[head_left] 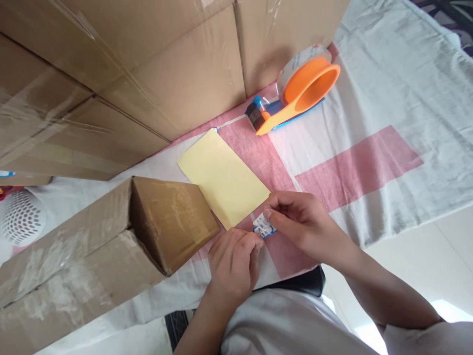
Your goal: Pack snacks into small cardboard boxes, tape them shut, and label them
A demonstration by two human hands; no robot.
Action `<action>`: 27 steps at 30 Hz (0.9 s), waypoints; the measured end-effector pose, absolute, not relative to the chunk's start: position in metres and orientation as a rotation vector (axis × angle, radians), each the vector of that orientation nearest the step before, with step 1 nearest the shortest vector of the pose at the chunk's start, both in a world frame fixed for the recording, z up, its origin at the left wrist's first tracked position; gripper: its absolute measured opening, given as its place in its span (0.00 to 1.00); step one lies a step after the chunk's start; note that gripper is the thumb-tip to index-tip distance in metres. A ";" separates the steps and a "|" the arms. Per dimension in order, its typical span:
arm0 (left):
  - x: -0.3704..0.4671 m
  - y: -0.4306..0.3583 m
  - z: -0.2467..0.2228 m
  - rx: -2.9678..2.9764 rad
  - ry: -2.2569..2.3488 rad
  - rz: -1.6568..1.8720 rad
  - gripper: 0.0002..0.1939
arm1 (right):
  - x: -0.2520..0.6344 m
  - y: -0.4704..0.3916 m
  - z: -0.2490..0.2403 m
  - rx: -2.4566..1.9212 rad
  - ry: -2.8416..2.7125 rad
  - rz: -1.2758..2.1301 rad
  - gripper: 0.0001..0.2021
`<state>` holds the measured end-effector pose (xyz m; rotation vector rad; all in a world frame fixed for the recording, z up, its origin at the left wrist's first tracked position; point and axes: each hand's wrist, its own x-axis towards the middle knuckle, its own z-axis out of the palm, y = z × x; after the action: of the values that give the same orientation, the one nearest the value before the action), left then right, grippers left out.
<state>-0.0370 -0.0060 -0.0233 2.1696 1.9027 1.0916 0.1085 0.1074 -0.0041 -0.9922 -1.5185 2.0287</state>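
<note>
Between my two hands is a small white label with a blue edge (263,226), its print too small to read. My left hand (236,256) pinches its lower edge, fingers curled. Thumb and forefinger of my right hand (295,219) close on the label's upper right side. Just beyond my hands a yellow sheet (225,177) lies flat on the cloth, and a bit of blue and white shows at its far corner. To the left, the end flap of a long cardboard box (92,261) stands out close to the sheet.
Large taped cardboard boxes (177,79) form a wall along the far side. An orange tape dispenser (314,84) with clear tape lies at the right back. A red and white cloth (354,172) covers the table. A white perforated object (22,217) sits at far left.
</note>
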 end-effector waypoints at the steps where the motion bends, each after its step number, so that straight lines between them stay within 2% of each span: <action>1: -0.037 -0.006 -0.023 2.171 1.902 1.089 0.07 | 0.109 0.108 -0.004 -0.999 -1.513 2.008 0.09; 7: -0.035 -0.006 -0.026 2.104 1.981 1.046 0.08 | 0.111 0.109 -0.003 -1.030 -1.494 1.822 0.11; 17: -0.026 0.020 -0.020 1.943 2.348 0.970 0.05 | 0.113 0.106 -0.002 -1.020 -1.665 1.562 0.08; 24: -0.025 0.021 -0.036 2.031 2.453 0.478 0.09 | 0.113 0.107 0.000 -0.953 -1.663 1.492 0.07; 27: -0.019 0.016 -0.038 2.049 2.461 0.495 0.09 | 0.113 0.108 -0.003 -0.901 -1.673 1.532 0.07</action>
<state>-0.0195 0.0157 -0.0379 2.0490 2.4609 0.4949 0.1129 0.1078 -0.0035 -0.9014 -1.6731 1.5320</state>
